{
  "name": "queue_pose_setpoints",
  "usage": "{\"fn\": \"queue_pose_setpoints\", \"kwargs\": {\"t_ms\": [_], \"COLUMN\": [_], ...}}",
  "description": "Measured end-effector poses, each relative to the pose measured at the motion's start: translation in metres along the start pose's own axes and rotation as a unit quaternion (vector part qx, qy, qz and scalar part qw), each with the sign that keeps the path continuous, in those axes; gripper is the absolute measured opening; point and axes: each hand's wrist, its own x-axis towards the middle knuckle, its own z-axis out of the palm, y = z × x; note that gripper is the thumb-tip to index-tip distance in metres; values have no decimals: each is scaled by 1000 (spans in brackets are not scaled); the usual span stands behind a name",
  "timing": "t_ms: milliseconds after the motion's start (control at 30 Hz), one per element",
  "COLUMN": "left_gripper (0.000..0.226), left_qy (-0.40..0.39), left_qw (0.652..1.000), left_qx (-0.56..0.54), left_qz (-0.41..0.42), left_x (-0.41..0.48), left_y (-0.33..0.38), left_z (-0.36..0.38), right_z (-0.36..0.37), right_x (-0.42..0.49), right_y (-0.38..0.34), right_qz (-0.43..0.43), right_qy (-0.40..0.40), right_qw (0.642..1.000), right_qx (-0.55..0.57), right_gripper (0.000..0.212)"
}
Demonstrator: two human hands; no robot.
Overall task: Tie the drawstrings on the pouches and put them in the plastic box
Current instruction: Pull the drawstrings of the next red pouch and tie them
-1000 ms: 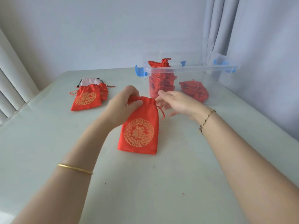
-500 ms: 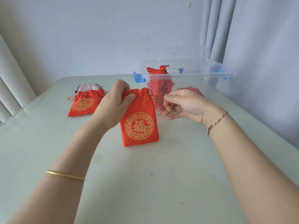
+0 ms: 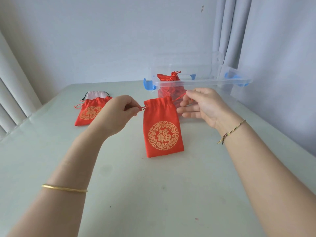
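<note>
A red pouch (image 3: 162, 130) with a gold round emblem hangs upright over the table, its mouth gathered. My left hand (image 3: 118, 113) pinches the red drawstring loop at the pouch's left top corner. My right hand (image 3: 200, 106) pinches the drawstring at the right top corner, its other fingers spread. Behind the pouch stands a clear plastic box (image 3: 201, 81) with blue latches, holding several red pouches (image 3: 169, 77).
At the back left of the pale table (image 3: 153, 194) lies another red pouch (image 3: 89, 113) on top of a pink pouch (image 3: 95, 95). A grey curtain (image 3: 265, 48) hangs at the right, close to the box. Window blinds (image 3: 10, 93) line the left edge.
My left hand slid from gripping the pouch's top to pinching its left string. My right hand took the right string and both pulled outward, gathering the mouth.
</note>
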Motion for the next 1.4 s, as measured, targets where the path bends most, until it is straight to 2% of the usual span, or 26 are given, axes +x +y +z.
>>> {"fn": "queue_pose_setpoints", "kwargs": {"t_ms": [233, 333, 433, 500, 600, 667, 700, 733, 800, 867, 900, 933, 1067, 1167, 1200, 1267, 1400], "left_gripper": [7, 6, 13, 21, 28, 32, 34, 34, 35, 38, 38, 38, 36, 36, 35, 32, 20], "left_qy": [48, 58, 85, 102, 109, 103, 95, 81, 44, 25, 28, 38, 63, 23, 9, -19, -88], "left_qw": [997, 991, 985, 986, 987, 977, 957, 917, 803, 730, 714, 711, 761, 801, 805, 806, 847], "left_qx": [-43, -102, -122, -99, -74, -129, -209, -318, -515, -600, -619, -626, -615, -587, -586, -587, -521], "left_qz": [-41, -67, -86, -89, -91, -133, -176, -226, -297, -326, -327, -317, -197, -113, -95, -75, -55], "left_x": [1, 2, 4, 4, 4, 4, 5, 6, 5, 6, 6, 7, 8, 5, 4, 1, -8], "left_y": [-9, -14, -18, -20, -22, -21, -22, -22, -23, -24, -22, -20, -7, 13, 20, 32, 46], "left_z": [-9, -11, -14, -14, -12, -11, -11, -13, -17, -17, -16, -15, -20, -25, -25, -25, -20], "right_z": [-7, -8, -9, -9, -11, -12, -14, -16, -18, -16, -15, -13, -11, -3, 2, 13, 29], "right_x": [0, 1, 2, 2, 3, 3, 3, 3, 4, 5, 5, 6, 3, -4, -8, -17, -31], "right_y": [0, 2, 2, 1, 2, 4, 5, 6, 8, 8, 8, 7, -7, -24, -29, -38, -48], "right_qz": [6, 6, 9, 34, 122, 181, 199, 213, 232, 239, 238, 228, 138, 40, 3, -71, -182], "right_qy": [35, 60, 94, 98, 72, 46, 43, 47, 67, 86, 96, 105, 124, 108, 98, 74, 29], "right_qw": [998, 995, 991, 992, 990, 977, 968, 958, 941, 930, 929, 934, 970, 988, 991, 994, 982], "right_qx": [-55, -83, -95, -72, 30, 106, 147, 186, 239, 266, 267, 255, 157, 106, 86, 38, -45], "right_gripper": [27, 29, 31, 32, 31, 30, 30, 30, 31, 33, 33, 32, 29, 33, 35, 37, 37]}}
